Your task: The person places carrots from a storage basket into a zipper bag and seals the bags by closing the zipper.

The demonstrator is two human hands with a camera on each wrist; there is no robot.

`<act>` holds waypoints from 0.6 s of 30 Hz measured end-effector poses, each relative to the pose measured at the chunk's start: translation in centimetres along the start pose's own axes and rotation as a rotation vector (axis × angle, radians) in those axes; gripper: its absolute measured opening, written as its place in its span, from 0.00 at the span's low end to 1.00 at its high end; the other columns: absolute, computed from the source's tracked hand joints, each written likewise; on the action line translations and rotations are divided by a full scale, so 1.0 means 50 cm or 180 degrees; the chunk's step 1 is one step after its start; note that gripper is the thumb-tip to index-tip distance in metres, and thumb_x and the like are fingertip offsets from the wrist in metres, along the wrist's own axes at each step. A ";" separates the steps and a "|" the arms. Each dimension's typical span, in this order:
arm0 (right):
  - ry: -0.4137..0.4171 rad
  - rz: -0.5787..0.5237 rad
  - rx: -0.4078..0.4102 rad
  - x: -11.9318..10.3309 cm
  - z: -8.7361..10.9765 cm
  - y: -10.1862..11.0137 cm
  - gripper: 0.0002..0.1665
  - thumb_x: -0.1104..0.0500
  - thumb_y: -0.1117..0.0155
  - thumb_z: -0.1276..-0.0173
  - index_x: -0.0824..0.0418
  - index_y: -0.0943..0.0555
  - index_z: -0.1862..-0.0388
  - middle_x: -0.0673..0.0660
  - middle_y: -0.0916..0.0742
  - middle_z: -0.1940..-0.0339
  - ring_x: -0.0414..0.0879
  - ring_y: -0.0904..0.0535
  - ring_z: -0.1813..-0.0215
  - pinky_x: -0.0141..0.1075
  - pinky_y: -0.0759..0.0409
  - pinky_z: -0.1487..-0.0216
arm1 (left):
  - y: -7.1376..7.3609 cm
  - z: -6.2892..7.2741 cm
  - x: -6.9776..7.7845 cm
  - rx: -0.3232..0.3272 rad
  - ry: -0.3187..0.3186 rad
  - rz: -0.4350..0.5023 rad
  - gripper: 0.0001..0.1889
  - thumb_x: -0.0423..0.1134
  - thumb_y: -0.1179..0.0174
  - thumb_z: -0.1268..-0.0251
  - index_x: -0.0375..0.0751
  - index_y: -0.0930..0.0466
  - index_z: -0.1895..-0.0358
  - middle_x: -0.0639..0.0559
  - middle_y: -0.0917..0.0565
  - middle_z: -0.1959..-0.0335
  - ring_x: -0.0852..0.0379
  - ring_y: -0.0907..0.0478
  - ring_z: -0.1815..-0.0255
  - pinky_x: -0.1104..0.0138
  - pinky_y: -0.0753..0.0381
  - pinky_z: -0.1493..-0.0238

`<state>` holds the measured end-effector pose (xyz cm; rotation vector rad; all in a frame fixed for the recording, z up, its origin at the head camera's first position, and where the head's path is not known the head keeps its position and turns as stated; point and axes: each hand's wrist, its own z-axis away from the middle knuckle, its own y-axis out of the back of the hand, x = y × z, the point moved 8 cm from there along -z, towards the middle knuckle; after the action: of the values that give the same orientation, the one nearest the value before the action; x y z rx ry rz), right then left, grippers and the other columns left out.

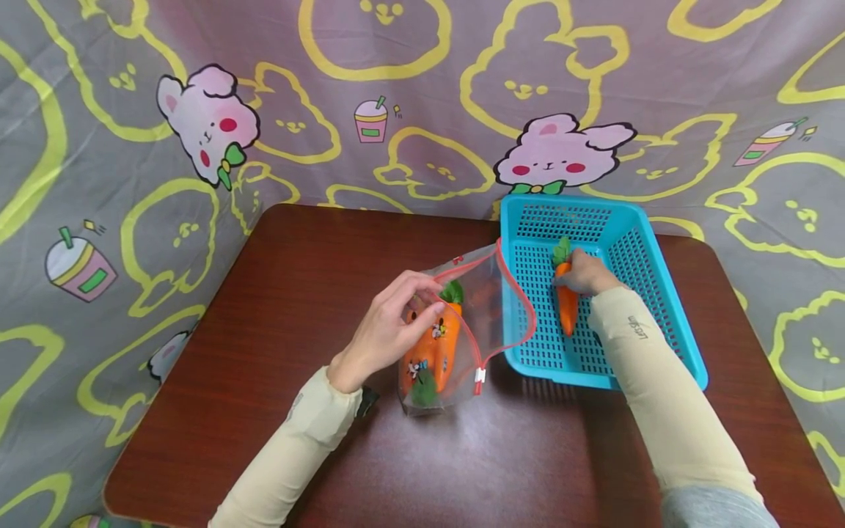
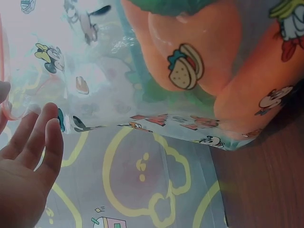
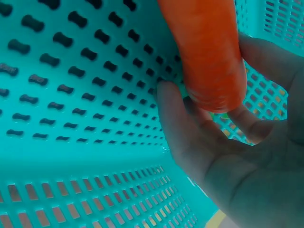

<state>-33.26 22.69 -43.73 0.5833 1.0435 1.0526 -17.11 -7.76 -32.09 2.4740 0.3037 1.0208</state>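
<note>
My left hand [image 1: 386,323] holds the red-trimmed mouth of a clear zip bag [image 1: 488,308] between thumb and fingers. Cartoon figures and a small burger are printed on the bag, and a white slider [image 1: 480,375] sits on its red zip. Orange carrots [image 1: 449,341] with green tops lie inside, showing through the plastic in the left wrist view too. Over in the blue basket [image 1: 680,323], my right hand [image 1: 590,273] grips another carrot [image 1: 568,312] near its leafy top. From the right wrist, its thumb and fingers [image 3: 178,123] appear around the carrot's thick end.
The basket has perforated walls and floor and stands at the right of a dark brown wooden table [image 1: 297,279]. Its left rim is right beside the bag's mouth. Grey cloth [image 1: 422,44] with yellow outlines and rabbit faces hangs behind and at both sides.
</note>
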 end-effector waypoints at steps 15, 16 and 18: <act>0.0232 -0.0460 0.0054 -0.024 0.021 0.027 0.31 0.54 0.42 0.29 0.73 0.42 0.41 0.74 0.27 0.52 0.59 0.19 0.59 0.47 0.15 0.58 | 0.002 -0.004 0.000 -0.0005 0.0055 -0.0143 0.13 0.36 0.36 0.38 0.39 0.23 0.51 0.48 0.21 0.56 0.63 0.22 0.63 0.70 0.20 0.63; 0.0242 -0.0475 0.0074 -0.025 0.024 0.031 0.31 0.53 0.42 0.30 0.73 0.42 0.42 0.74 0.27 0.52 0.60 0.19 0.59 0.47 0.15 0.58 | 0.002 -0.004 0.000 -0.0004 0.0055 -0.0141 0.13 0.36 0.36 0.38 0.40 0.23 0.51 0.48 0.20 0.56 0.63 0.22 0.63 0.70 0.20 0.63; 0.0257 -0.0502 0.0106 -0.027 0.030 0.038 0.32 0.52 0.42 0.29 0.73 0.42 0.41 0.74 0.26 0.52 0.60 0.18 0.59 0.46 0.15 0.59 | 0.001 -0.004 0.000 0.0000 0.0058 -0.0132 0.13 0.36 0.36 0.38 0.40 0.23 0.51 0.48 0.20 0.56 0.63 0.22 0.63 0.70 0.19 0.63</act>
<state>-32.84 22.39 -41.01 0.4802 1.1605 0.9278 -17.27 -7.76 -31.92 2.4492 0.3593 1.0269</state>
